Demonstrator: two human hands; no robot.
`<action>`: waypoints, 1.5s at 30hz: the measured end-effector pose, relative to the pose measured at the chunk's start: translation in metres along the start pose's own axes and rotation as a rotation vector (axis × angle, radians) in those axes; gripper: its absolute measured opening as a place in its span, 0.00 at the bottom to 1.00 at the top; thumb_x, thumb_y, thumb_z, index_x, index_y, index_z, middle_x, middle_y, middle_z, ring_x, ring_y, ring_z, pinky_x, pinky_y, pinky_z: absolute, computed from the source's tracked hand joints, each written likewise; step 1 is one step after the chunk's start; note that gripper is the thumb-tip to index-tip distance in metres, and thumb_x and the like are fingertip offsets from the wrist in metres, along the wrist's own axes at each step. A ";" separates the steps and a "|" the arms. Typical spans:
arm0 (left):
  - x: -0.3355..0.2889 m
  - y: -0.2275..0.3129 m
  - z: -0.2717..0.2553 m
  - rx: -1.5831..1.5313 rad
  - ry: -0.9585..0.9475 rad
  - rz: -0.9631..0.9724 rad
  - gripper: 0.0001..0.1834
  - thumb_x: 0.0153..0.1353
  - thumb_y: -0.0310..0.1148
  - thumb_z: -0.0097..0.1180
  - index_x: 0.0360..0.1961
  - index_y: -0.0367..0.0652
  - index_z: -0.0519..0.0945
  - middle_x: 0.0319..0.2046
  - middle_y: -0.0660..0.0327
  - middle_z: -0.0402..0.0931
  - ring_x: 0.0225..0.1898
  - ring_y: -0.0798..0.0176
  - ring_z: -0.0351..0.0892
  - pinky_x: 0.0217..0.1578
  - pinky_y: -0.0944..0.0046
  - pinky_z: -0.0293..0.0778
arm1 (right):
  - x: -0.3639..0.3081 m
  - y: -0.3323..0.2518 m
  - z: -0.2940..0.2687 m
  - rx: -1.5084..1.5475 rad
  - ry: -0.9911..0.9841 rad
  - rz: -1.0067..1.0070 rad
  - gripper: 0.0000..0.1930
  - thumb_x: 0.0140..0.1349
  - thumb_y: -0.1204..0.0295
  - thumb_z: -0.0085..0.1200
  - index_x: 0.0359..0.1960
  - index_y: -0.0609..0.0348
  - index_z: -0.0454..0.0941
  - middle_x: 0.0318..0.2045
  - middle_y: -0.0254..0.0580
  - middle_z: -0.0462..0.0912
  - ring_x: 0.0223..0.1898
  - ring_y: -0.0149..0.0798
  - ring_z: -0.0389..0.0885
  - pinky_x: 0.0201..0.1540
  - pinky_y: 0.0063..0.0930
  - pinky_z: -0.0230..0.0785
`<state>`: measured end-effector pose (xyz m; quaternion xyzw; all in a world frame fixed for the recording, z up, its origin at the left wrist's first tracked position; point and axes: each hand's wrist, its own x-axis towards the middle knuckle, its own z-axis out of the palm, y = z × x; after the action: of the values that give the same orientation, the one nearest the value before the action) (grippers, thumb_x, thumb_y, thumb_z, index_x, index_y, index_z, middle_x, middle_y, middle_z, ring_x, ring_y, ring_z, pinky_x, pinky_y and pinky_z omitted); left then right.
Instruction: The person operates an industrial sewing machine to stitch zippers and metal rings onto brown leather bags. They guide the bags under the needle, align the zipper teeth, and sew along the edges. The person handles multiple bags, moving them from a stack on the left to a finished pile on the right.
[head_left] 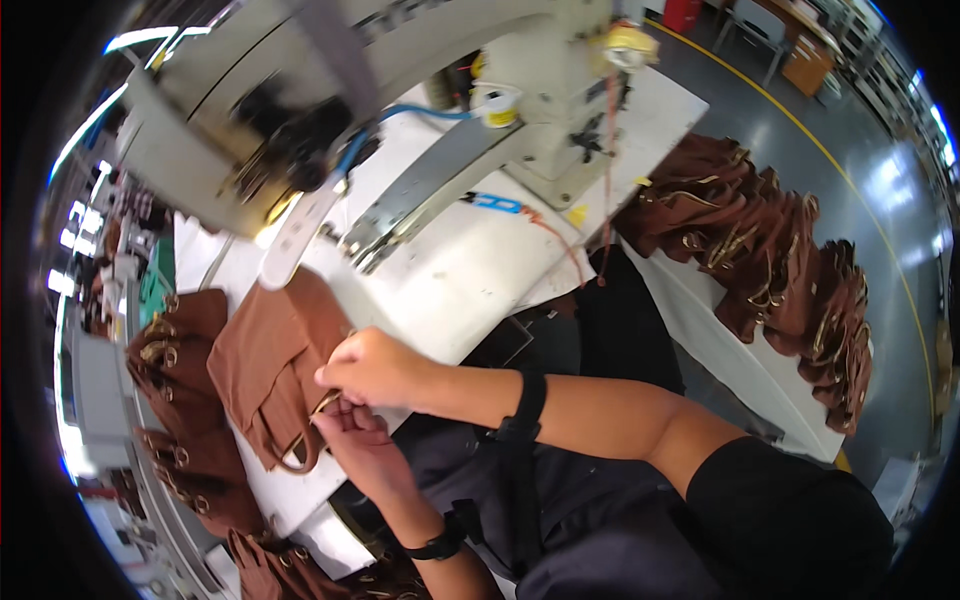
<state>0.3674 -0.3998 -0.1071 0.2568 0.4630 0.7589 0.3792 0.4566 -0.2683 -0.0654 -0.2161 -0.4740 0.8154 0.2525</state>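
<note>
Black sleeve (790, 510) lies near right. Left hand (362, 448) grips a brass fitting (325, 402) on the bag (265, 345); right hand (378, 370) closed beside it, contents hidden. Probably light, floppy: hold the handle (297, 469).

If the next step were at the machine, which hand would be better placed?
Probably the right hand: it sits nearer the machine, while the left hand is lower in view, by the metal fitting on the bag.
</note>
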 end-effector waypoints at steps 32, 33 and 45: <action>-0.024 0.078 -0.019 0.374 0.015 -0.351 0.21 0.76 0.43 0.54 0.54 0.34 0.80 0.43 0.51 0.87 0.44 0.60 0.89 0.39 0.66 0.86 | -0.041 0.025 -0.021 -1.292 -0.419 -0.698 0.08 0.63 0.65 0.60 0.40 0.53 0.85 0.28 0.41 0.84 0.35 0.47 0.85 0.37 0.42 0.76; -0.030 0.080 -0.024 0.377 0.010 -0.389 0.22 0.76 0.43 0.54 0.55 0.33 0.80 0.43 0.51 0.87 0.44 0.60 0.89 0.39 0.66 0.86 | -0.043 0.027 -0.020 -1.280 -0.460 -0.695 0.08 0.63 0.66 0.60 0.40 0.53 0.85 0.28 0.41 0.84 0.35 0.47 0.85 0.37 0.42 0.76; 0.067 0.107 -0.012 0.509 -0.232 -0.272 0.21 0.76 0.44 0.54 0.59 0.38 0.79 0.44 0.53 0.87 0.40 0.63 0.89 0.37 0.68 0.86 | -0.028 0.004 -0.018 -1.331 -0.133 -0.909 0.07 0.60 0.66 0.63 0.32 0.55 0.82 0.32 0.40 0.80 0.35 0.46 0.80 0.38 0.39 0.74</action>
<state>0.2838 -0.3811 -0.0138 0.3641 0.6219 0.5266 0.4510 0.4880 -0.2754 -0.0735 -0.0585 -0.9156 0.1911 0.3490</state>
